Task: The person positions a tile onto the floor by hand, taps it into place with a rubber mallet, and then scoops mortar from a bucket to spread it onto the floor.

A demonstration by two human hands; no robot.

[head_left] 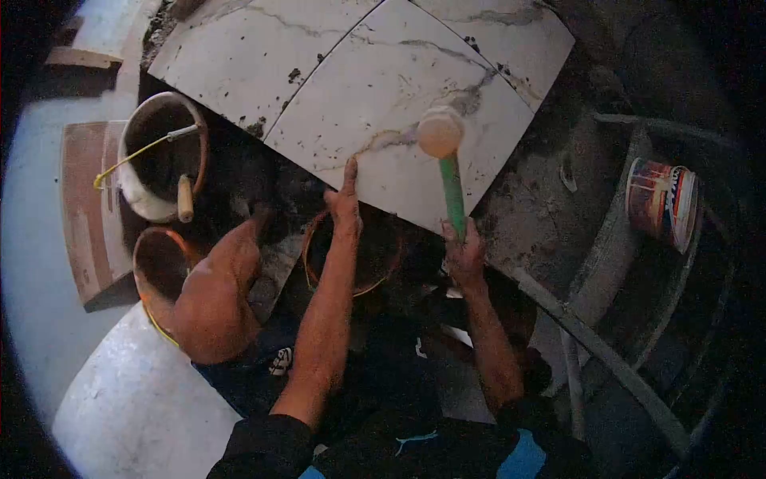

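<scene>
A mallet (440, 134) with a pale round head and a green handle is in my right hand (466, 249), its head over a white marble-patterned tile (359, 104). My left hand (344, 203) rests at the near edge of that tile, one finger stretched out along its surface and the others partly hidden below the edge. Dark crumbs of mortar lie along the joint with the neighbouring tile (239, 56) on the left. Another tile (511, 40) adjoins at the upper right.
A bucket (132, 172) with a wooden-handled tool (185, 199) stands at the left, above an orange-rimmed bucket (163, 267). Another round rim (375, 289) shows under my left forearm. A printed paint bucket (662, 203) and long pale bars (606, 359) are at right.
</scene>
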